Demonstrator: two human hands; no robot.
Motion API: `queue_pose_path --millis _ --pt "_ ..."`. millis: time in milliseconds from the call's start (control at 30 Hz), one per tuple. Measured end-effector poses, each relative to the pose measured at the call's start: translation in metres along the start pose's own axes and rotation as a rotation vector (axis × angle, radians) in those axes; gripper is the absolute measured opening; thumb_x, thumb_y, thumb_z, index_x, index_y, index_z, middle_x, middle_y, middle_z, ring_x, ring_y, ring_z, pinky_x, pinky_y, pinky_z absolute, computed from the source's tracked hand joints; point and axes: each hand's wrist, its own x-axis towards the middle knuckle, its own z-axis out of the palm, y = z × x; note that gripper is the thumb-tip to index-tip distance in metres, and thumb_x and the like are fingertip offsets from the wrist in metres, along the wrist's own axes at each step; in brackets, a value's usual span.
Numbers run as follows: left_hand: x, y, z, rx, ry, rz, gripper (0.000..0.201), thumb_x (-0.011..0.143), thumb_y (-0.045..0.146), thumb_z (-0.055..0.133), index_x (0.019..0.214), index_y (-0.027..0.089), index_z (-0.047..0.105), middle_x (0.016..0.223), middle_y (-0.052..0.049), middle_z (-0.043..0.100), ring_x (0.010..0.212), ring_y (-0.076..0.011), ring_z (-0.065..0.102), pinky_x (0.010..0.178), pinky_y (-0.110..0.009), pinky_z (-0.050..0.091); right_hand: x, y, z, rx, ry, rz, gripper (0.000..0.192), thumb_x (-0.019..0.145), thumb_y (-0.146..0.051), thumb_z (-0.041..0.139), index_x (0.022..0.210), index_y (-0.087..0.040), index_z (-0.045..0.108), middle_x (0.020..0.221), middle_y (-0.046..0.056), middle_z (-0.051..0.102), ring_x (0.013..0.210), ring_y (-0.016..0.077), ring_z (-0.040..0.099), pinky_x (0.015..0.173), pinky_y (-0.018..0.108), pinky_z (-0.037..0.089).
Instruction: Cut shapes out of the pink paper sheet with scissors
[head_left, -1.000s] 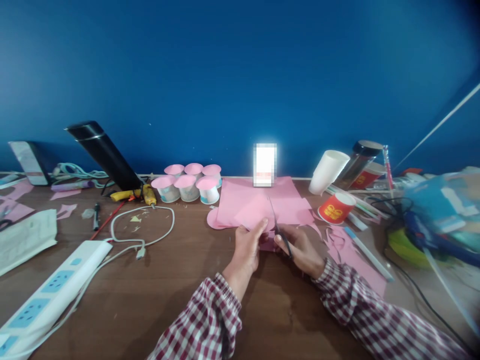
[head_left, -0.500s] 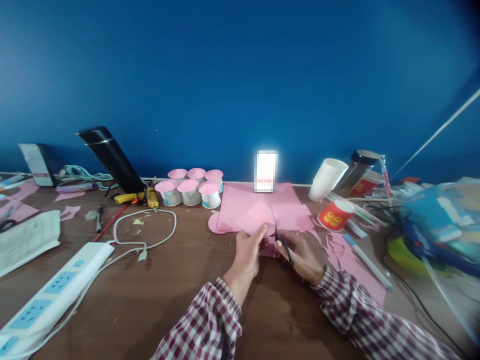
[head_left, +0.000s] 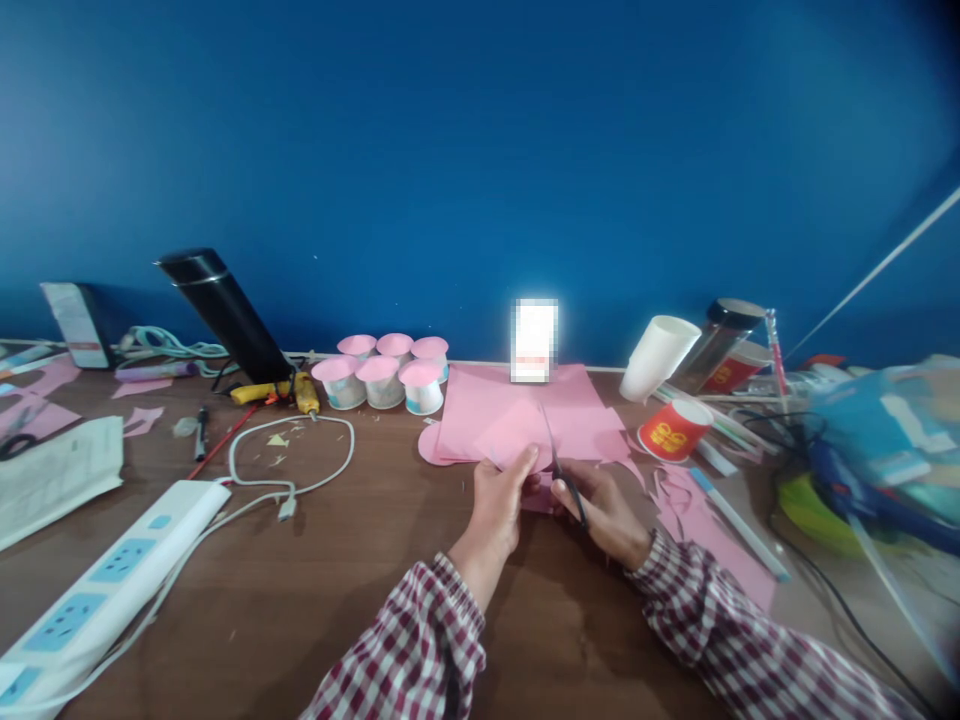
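Observation:
My left hand (head_left: 499, 505) pinches a piece of pink paper (head_left: 517, 432), thumb on top. A pair of scissors (head_left: 568, 490) with dark handles is gripped in my right hand (head_left: 604, 510); its blade lies along the right edge of that piece. Behind both hands, larger pink sheets (head_left: 480, 395) lie stacked on the table. A rounded pink piece (head_left: 429, 445) sticks out at the stack's left. Pink offcuts (head_left: 720, 545) lie to the right of my right hand.
Several paper cups with pink tops (head_left: 379, 382) stand left of the stack. A red cup (head_left: 675, 430) and a tilted white cup (head_left: 660, 355) are on the right. At left are a power strip (head_left: 112, 590), a white cable (head_left: 352, 440), a glue gun (head_left: 304, 393) and a leaning black flask (head_left: 225, 315).
Both hands, the paper and the scissors hold nearly the same pose. The whole view has shifted very slightly.

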Motion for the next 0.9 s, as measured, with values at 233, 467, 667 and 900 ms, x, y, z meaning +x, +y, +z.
queue_pose_path --millis 233,467,667,900 --pt "0.0021 -0.0026 -0.0008 0.015 -0.004 0.006 0.034 0.059 0.037 0.08 0.069 0.01 0.061 0.056 0.0 0.056 0.048 -0.009 0.051 0.047 -0.022 0.042 0.0004 -0.001 0.0005 0.009 -0.008 -0.006 0.036 0.079 -0.049 0.064 0.089 -0.014 0.065 0.066 0.0 0.057 0.057 0.0127 0.05 0.052 0.023 0.042" --pt "0.0025 -0.002 -0.0014 0.007 0.003 0.011 0.035 0.058 0.036 0.081 0.066 0.01 0.059 0.053 0.001 0.053 0.047 -0.0079 0.049 0.046 -0.021 0.041 0.0005 -0.0038 0.0012 -0.01 0.0 0.008 0.037 0.078 -0.052 0.063 0.085 -0.016 0.065 0.061 -0.001 0.053 0.053 0.0116 0.047 0.048 0.022 0.039" --pt "0.0034 -0.0032 -0.0021 0.015 0.023 -0.002 0.037 0.056 0.038 0.082 0.068 0.009 0.062 0.056 -0.001 0.057 0.049 -0.0095 0.051 0.047 -0.022 0.043 0.0004 -0.0038 0.0013 -0.023 0.006 0.018 0.039 0.079 -0.053 0.061 0.087 -0.015 0.064 0.061 -0.001 0.054 0.052 0.011 0.046 0.048 0.022 0.039" --pt "0.0043 -0.0029 -0.002 0.025 0.03 0.002 0.037 0.055 0.037 0.082 0.068 0.01 0.061 0.056 0.0 0.056 0.048 -0.0087 0.051 0.047 -0.022 0.042 0.0 -0.0015 0.0022 0.012 0.003 0.016 0.037 0.08 -0.051 0.061 0.087 -0.015 0.064 0.06 -0.001 0.053 0.052 0.011 0.046 0.047 0.021 0.038"
